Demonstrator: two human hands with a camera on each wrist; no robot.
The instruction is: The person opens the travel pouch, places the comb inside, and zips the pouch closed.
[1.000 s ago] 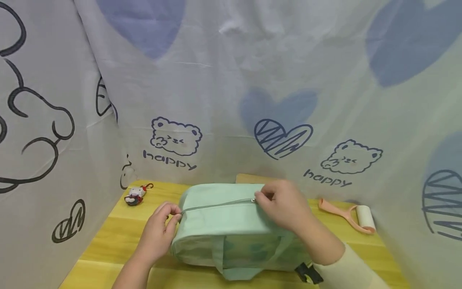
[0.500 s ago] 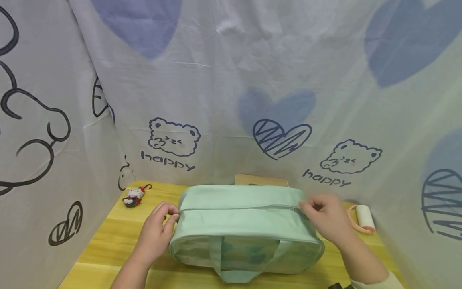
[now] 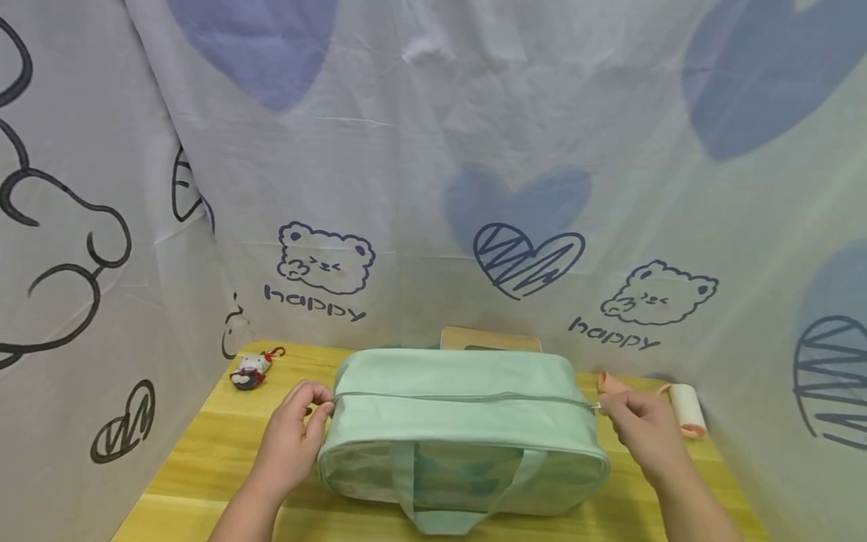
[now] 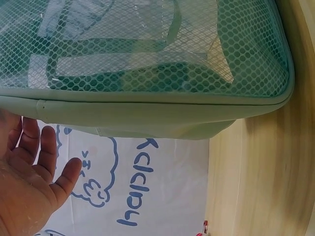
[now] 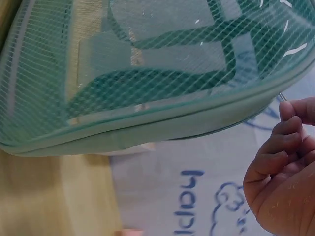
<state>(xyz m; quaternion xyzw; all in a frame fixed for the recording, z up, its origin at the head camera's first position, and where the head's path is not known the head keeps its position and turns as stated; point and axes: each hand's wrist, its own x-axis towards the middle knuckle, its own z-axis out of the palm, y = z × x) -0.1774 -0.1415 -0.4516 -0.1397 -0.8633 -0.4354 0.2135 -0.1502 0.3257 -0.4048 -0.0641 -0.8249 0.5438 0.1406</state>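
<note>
A mint-green bag (image 3: pixel 460 421) with clear mesh side panels and a strap handle (image 3: pixel 440 521) sits on the table, its zipper (image 3: pixel 467 397) running along the top. At the bag's right end, my right hand (image 3: pixel 646 433) pinches the metal zipper pull (image 3: pixel 596 406) between thumb and index finger. My left hand (image 3: pixel 291 433) pinches the zipper's left end with thumb and forefinger. In the left wrist view its other fingers (image 4: pixel 47 147) are loosely bent under the bag's edge, and the pinch is hidden. The right wrist view shows the pull's thin tip (image 5: pixel 282 97) beside the thumb.
A small doll charm (image 3: pixel 250 370) lies at the back left. Behind the bag stands a light-brown flat board or box (image 3: pixel 491 337). An orange-handled lint roller (image 3: pixel 687 406) lies at the right, partly behind my right hand. Patterned cloth (image 3: pixel 406 150) walls off the yellow wooden table (image 3: pixel 196 452).
My right hand has drawn the zipper pull rightward from the middle of the bag's top to its right end and slightly down. The left hand has stayed at the left end.
</note>
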